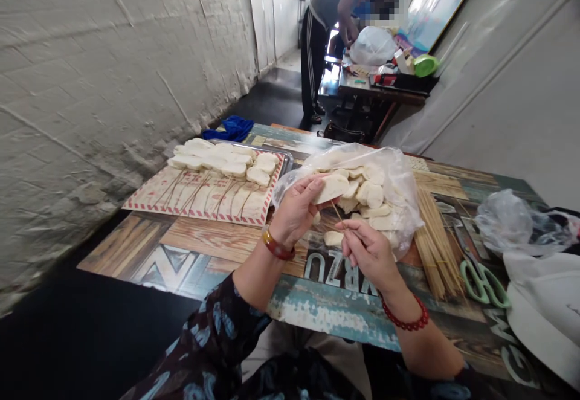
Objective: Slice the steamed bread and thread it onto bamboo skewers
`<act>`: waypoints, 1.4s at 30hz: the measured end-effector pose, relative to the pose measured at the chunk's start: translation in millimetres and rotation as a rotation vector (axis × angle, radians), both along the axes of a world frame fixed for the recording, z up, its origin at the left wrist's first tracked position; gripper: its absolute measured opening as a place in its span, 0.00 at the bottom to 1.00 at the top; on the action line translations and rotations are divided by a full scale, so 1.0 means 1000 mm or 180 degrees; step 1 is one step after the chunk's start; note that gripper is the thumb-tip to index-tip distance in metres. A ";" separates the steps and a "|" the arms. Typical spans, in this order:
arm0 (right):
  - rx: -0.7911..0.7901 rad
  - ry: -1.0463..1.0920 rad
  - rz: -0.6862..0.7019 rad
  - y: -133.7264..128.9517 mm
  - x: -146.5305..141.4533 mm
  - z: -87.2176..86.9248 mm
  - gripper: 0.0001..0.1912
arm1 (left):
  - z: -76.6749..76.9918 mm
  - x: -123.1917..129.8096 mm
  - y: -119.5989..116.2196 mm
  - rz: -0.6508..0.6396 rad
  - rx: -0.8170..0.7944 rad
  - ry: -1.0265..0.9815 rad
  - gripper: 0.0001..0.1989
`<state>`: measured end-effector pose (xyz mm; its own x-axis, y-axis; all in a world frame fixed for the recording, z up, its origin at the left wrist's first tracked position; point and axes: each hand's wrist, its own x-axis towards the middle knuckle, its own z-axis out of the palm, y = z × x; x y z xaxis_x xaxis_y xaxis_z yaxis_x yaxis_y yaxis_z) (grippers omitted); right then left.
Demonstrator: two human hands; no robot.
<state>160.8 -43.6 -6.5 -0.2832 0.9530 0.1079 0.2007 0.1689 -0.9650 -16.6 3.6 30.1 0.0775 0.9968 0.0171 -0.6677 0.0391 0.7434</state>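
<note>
My left hand point(296, 209) is closed on a pale, oval bread slice point(332, 188), holding it above the table. Pinched in the fingers of my right hand point(368, 249) is a thin wooden skewer point(337, 212), its upper end at the slice's lower edge; how deep it goes in cannot be seen. Behind both hands, a clear plastic bag point(312, 161) lies spread with many similar slices on it. To the left, skewered slices point(211, 157) rest in rows on a paper-lined tray point(151, 197), their sticks pointing toward me.
A bundle of skewers point(432, 249) lies right of the bag, beside green-handled scissors point(484, 282). A white cap point(546, 309) and a crumpled plastic bag point(516, 219) sit at the right edge. A blue cloth point(229, 128) lies at the far left. Another person point(333, 1) bends over a back table point(362, 87).
</note>
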 end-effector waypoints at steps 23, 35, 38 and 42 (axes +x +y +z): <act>0.0776 0.0121 -0.0116 -0.013 0.016 0.006 0.09 | 0.038 -0.008 -0.045 0.0575 0.1360 0.1838 0.09; 0.1006 0.0364 -0.0072 -0.016 0.014 -0.001 0.09 | 0.034 -0.002 -0.047 0.0218 0.1197 0.1857 0.14; 0.1006 0.0434 -0.0062 -0.017 0.014 -0.002 0.09 | 0.031 -0.002 -0.048 0.0011 0.1092 0.1553 0.18; 0.1008 0.0455 -0.0044 -0.017 0.013 -0.003 0.09 | 0.025 -0.001 -0.048 -0.0112 0.0883 0.1080 0.24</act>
